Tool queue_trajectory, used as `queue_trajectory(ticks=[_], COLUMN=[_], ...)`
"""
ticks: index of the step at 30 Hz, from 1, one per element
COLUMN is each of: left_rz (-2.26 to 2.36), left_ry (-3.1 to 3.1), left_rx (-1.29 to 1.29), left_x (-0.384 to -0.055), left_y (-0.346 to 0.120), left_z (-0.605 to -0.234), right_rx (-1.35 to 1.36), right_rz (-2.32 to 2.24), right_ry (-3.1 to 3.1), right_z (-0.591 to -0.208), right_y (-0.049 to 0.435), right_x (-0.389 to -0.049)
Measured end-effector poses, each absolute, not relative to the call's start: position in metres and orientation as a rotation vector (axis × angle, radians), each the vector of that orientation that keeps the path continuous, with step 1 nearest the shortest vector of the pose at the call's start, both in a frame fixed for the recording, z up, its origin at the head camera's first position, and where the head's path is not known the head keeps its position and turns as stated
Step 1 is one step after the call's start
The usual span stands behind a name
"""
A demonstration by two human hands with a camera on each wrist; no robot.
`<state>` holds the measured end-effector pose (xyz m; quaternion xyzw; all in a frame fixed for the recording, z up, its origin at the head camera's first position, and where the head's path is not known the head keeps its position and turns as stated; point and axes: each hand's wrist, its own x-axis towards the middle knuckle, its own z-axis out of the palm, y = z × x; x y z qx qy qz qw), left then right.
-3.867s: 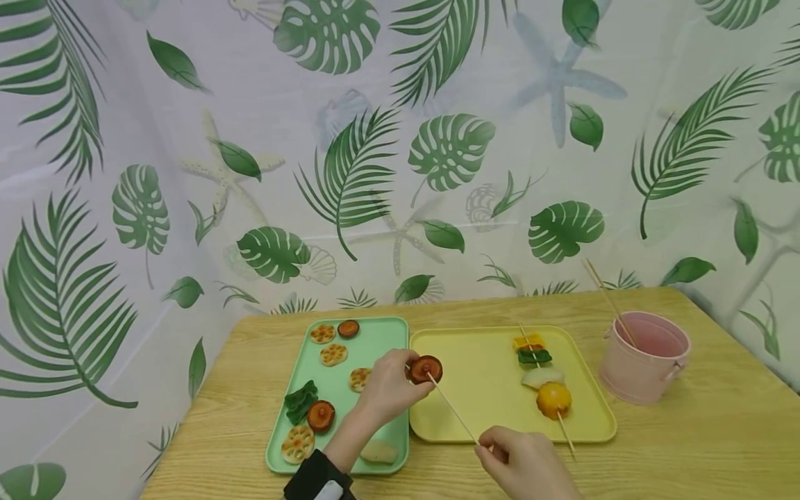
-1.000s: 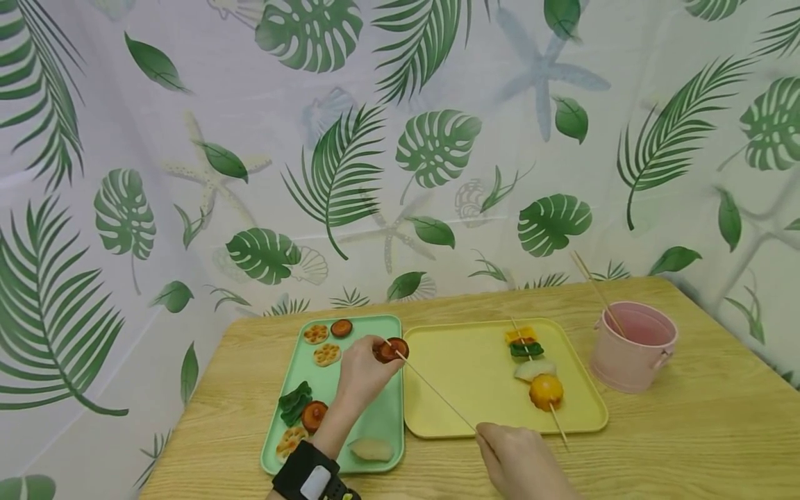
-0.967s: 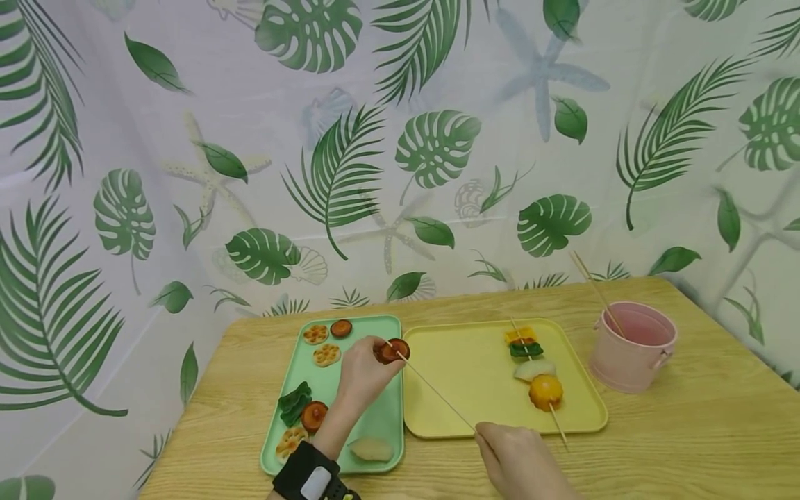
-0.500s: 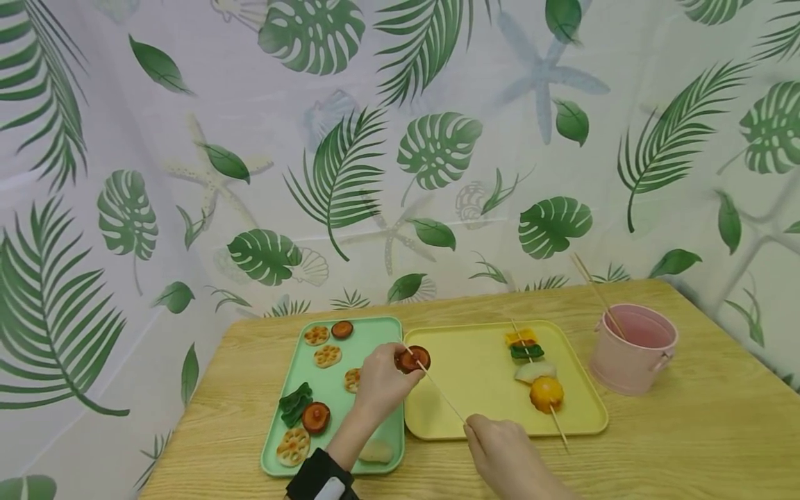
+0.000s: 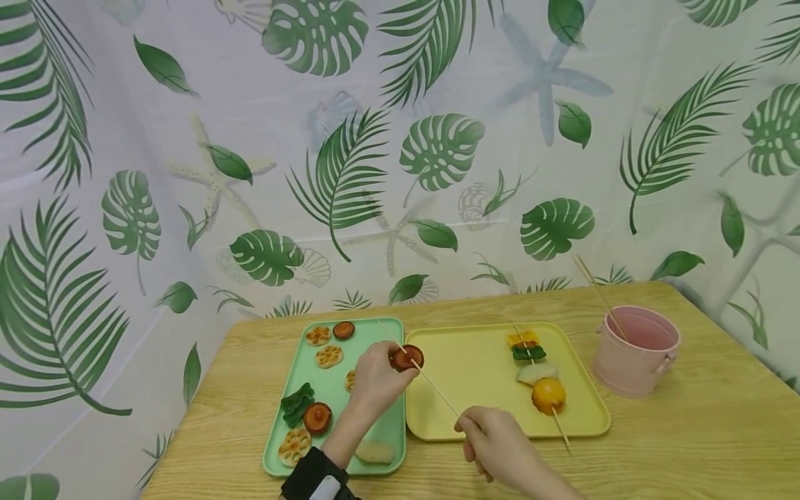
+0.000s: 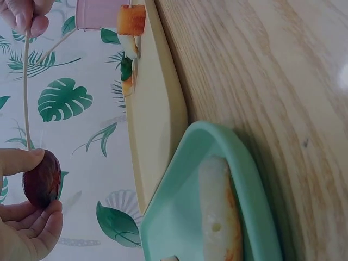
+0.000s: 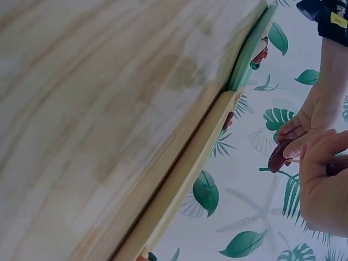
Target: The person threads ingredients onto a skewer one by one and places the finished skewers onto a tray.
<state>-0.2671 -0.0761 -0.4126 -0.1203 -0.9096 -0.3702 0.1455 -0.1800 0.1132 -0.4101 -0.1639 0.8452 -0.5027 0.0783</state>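
Plainly, the person's left hand (image 5: pixel 378 378) pinches a round, glossy reddish-brown mushroom cap (image 5: pixel 409 357) between thumb and fingers, in the air near where two trays meet. A thin, pale wooden skewer (image 5: pixel 437 390) runs through the cap, its far tip showing beyond it; the right hand (image 5: pixel 500 444) holds the near end, its fingers drawn narrow around the stick. The left wrist wears a black band (image 5: pixel 315 476).

Below the left hand, a mint-green rectangular tray (image 5: pixel 331 385) carries browned, holed lotus-like slices (image 5: pixel 295 446), more brown caps (image 5: pixel 317 418), a dark green ruffled leaf (image 5: pixel 298 404) and a pale oblong piece (image 5: pixel 375 453). Beside it, a yellow rectangular tray (image 5: pixel 475 361) bears a loaded skewer (image 5: pixel 560 425) with yellow, green, whitish and round orange pieces along it. Farther right on the wood-grain surface (image 5: pixel 706 430) stands a pale pink bucket (image 5: pixel 628 368), slim wooden sticks (image 5: pixel 594 285) leaning in it. A white, leaf-printed backdrop (image 5: pixel 462 62) hangs behind.
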Motion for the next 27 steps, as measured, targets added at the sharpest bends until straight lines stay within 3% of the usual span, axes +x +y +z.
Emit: queue_trajectory(ticks=[7, 27], left_rz=[-1.069, -1.056], left_ry=[-2.644, -2.661], left_rx=[-0.339, -0.379], left_x=[-0.265, -0.261], left_y=[-0.074, -0.057], left_z=[-0.415, -0.422], right_rx=[-0.261, -0.454], right_rz=[-1.747, -1.327], right_ry=[2.190, 2.880], right_z=[-0.410, -0.409], right_y=[0.115, 0.110], right_x=[-0.187, -0.188])
